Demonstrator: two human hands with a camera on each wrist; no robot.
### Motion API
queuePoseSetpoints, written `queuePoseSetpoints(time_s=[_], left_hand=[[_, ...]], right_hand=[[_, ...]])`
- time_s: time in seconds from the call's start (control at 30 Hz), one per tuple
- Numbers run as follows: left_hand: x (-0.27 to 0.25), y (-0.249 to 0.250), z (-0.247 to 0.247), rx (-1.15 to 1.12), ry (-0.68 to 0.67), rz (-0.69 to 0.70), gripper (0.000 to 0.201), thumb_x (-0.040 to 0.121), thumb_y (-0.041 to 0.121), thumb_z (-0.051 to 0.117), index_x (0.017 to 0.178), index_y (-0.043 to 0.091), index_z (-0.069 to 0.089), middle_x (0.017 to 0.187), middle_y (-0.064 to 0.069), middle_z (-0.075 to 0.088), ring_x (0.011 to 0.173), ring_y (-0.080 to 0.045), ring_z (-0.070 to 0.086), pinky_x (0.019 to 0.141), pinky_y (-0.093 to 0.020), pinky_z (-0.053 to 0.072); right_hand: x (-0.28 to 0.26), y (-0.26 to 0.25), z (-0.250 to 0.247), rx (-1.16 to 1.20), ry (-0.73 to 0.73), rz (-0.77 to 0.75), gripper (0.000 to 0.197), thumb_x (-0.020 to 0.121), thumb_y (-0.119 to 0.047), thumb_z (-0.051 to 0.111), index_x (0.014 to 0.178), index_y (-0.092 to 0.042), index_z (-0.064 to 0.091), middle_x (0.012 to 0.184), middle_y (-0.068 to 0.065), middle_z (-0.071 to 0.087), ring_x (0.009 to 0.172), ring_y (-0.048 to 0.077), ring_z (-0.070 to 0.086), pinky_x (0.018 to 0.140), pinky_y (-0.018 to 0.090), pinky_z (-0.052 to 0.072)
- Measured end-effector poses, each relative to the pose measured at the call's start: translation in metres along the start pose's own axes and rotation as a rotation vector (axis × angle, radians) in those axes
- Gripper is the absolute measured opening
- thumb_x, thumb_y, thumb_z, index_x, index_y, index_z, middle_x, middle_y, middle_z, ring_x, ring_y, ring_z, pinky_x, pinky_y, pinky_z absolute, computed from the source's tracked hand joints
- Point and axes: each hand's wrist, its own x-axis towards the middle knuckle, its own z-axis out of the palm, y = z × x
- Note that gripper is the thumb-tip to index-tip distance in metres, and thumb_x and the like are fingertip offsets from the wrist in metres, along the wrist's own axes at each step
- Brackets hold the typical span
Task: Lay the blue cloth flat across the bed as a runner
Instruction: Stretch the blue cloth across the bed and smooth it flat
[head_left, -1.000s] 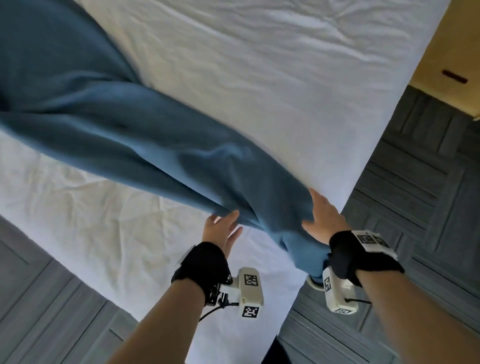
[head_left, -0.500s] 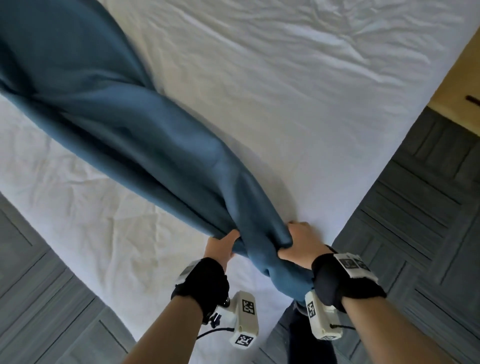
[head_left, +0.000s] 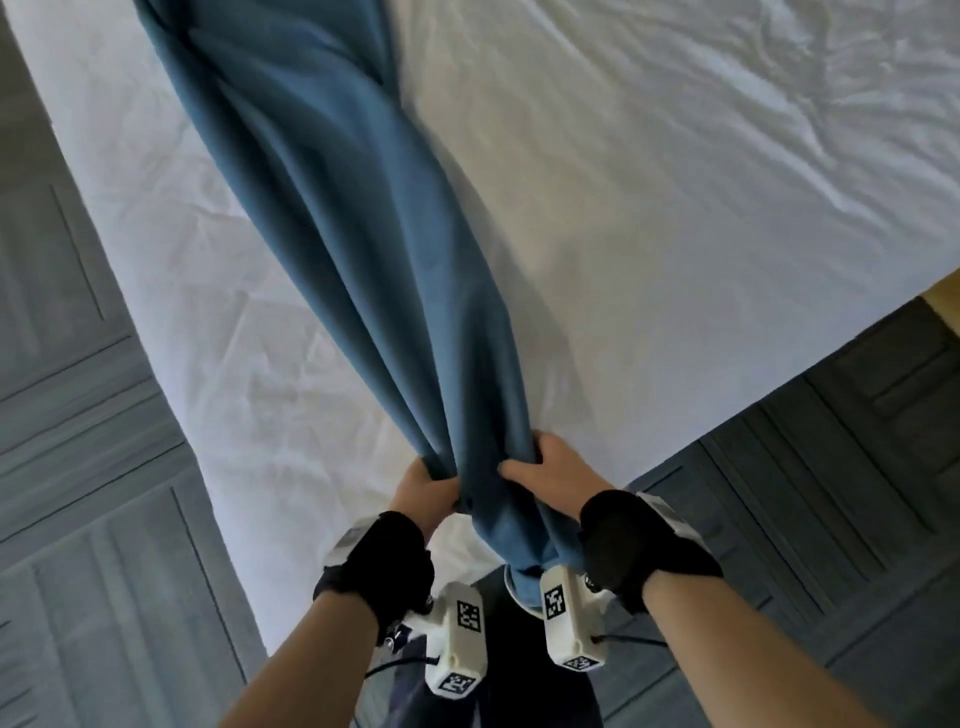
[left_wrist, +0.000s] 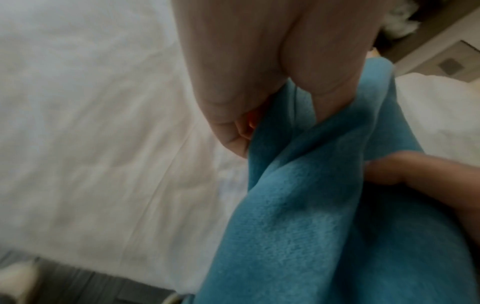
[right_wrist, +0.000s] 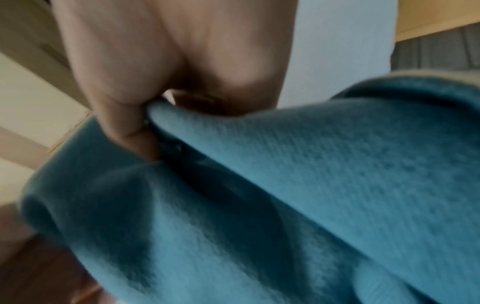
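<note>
The blue cloth stretches bunched and twisted across the white bed, from the top left down to the near corner. My left hand grips its gathered end from the left side. My right hand grips the same bunch from the right, thumb over the fabric. A short tail of cloth hangs below my hands. In the left wrist view my left hand is curled into the blue cloth. In the right wrist view my right hand pinches a fold of the blue cloth.
Grey patterned carpet lies on both sides of the bed corner where I stand. The sheet is wrinkled at the right. A strip of tan wall shows at the far right edge.
Both hands went from resting open on the cloth to gripping its end. They pulled it toward me, and the cloth now runs bunched and straighter up the bed.
</note>
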Motion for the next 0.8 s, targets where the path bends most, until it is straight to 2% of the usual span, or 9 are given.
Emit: queuePoseSetpoints(time_s=[0.13,0.2,0.27,0.37,0.47,0.53,0.6,0.7,0.8], left_hand=[[-0.006,-0.007,-0.012,0.177,0.171,0.092,0.02,0.076,-0.007,0.067,0.083,0.009,0.057,0.075,-0.001,0.063,0.049,0.003,0.061,0.042,-0.012,0.048],[-0.01,-0.014,-0.021,0.281,0.257,0.11,0.03,0.072,0.004,0.075,0.098,0.002,0.06,0.089,-0.006,0.068,0.073,-0.01,0.066,0.061,-0.022,0.051],[-0.017,-0.022,-0.033,0.33,0.322,0.085,0.048,0.069,0.015,0.08,0.11,0.0,0.06,0.105,-0.011,0.068,0.096,-0.022,0.065,0.077,-0.031,0.05],[-0.028,-0.03,-0.048,0.314,0.348,0.089,0.056,0.069,0.023,0.081,0.114,0.003,0.056,0.112,-0.011,0.065,0.103,-0.026,0.062,0.084,-0.035,0.05],[-0.033,-0.033,-0.055,0.307,0.352,0.11,0.049,0.071,0.021,0.079,0.112,0.004,0.056,0.108,-0.008,0.064,0.095,-0.021,0.059,0.079,-0.032,0.045],[-0.035,-0.033,-0.056,0.23,0.326,0.117,0.036,0.074,0.014,0.076,0.105,0.002,0.06,0.102,-0.012,0.065,0.087,-0.019,0.057,0.076,-0.031,0.043],[-0.04,-0.034,-0.054,0.058,0.257,0.087,0.03,0.07,0.013,0.077,0.095,0.004,0.062,0.099,-0.018,0.066,0.087,-0.021,0.057,0.078,-0.033,0.043],[-0.047,-0.04,-0.049,-0.09,0.131,0.005,0.023,0.073,0.013,0.074,0.091,0.01,0.062,0.096,-0.012,0.065,0.092,-0.023,0.059,0.082,-0.035,0.044],[-0.052,-0.052,-0.04,0.022,0.039,0.011,0.026,0.079,-0.001,0.068,0.101,0.008,0.058,0.093,-0.007,0.064,0.079,-0.016,0.058,0.064,-0.021,0.046]], right_hand=[[-0.004,0.011,0.004,-0.076,0.242,-0.07,0.019,0.079,-0.003,0.058,0.096,-0.01,0.059,0.086,0.007,0.061,0.082,0.02,0.058,0.069,0.025,0.043],[-0.009,0.019,-0.007,-0.09,0.353,-0.077,0.013,0.077,0.001,0.057,0.088,-0.007,0.058,0.081,0.01,0.06,0.076,0.021,0.055,0.063,0.025,0.041],[-0.014,0.025,-0.021,-0.138,0.411,-0.074,0.011,0.076,0.002,0.057,0.087,0.0,0.058,0.08,0.015,0.06,0.074,0.022,0.053,0.065,0.029,0.041],[-0.024,0.033,-0.037,-0.214,0.447,-0.075,0.009,0.075,-0.005,0.061,0.079,-0.007,0.053,0.072,0.006,0.057,0.071,0.023,0.051,0.059,0.029,0.038],[-0.029,0.039,-0.042,-0.06,0.522,-0.072,0.026,0.074,-0.02,0.07,0.091,-0.016,0.05,0.08,-0.006,0.055,0.078,0.017,0.054,0.062,0.026,0.04],[-0.032,0.04,-0.041,0.164,0.498,-0.032,0.044,0.072,-0.033,0.076,0.106,-0.018,0.052,0.093,-0.005,0.062,0.088,0.013,0.061,0.073,0.027,0.048],[-0.037,0.043,-0.037,0.236,0.417,0.014,0.054,0.071,-0.038,0.077,0.115,-0.012,0.058,0.101,0.002,0.068,0.093,0.016,0.066,0.083,0.032,0.053],[-0.045,0.061,-0.019,0.144,0.165,0.084,0.039,0.074,-0.026,0.076,0.106,-0.007,0.065,0.096,0.004,0.074,0.081,0.01,0.071,0.068,0.021,0.054],[-0.053,0.077,0.0,0.008,0.0,0.109,0.031,0.078,-0.008,0.071,0.107,-0.009,0.061,0.096,0.0,0.07,0.08,0.003,0.065,0.061,0.013,0.05]])
